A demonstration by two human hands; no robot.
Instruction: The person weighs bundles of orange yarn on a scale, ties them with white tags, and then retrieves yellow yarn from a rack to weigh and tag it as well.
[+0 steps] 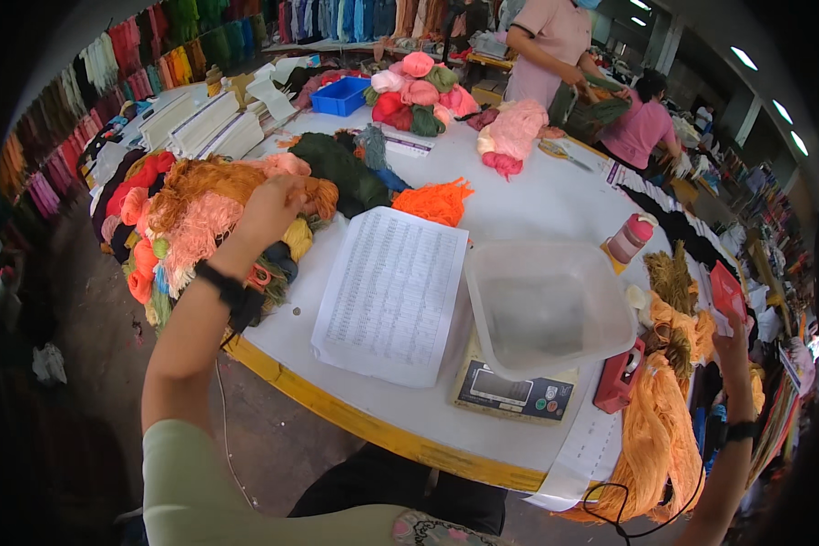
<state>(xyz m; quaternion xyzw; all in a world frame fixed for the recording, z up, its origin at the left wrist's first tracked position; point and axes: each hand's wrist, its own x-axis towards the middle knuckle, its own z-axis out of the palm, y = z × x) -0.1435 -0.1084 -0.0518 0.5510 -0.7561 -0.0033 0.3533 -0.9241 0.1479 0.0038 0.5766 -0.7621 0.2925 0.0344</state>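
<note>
White bench (519,205) bears heaped yarn (211,221) at left, propping the left hand (275,209), grip unclear; far right, the right hand (731,337) pinches a red card (725,289).

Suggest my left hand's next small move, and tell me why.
Perhaps grip the brown yarn and lift it toward the translucent tub: your left hand is at that yarn, and the tub sits open on the scale with no yarn showing inside.

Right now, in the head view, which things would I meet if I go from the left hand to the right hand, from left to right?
Left hand → printed paper sheet → translucent plastic tub → olive-brown yarn → right hand.
</note>
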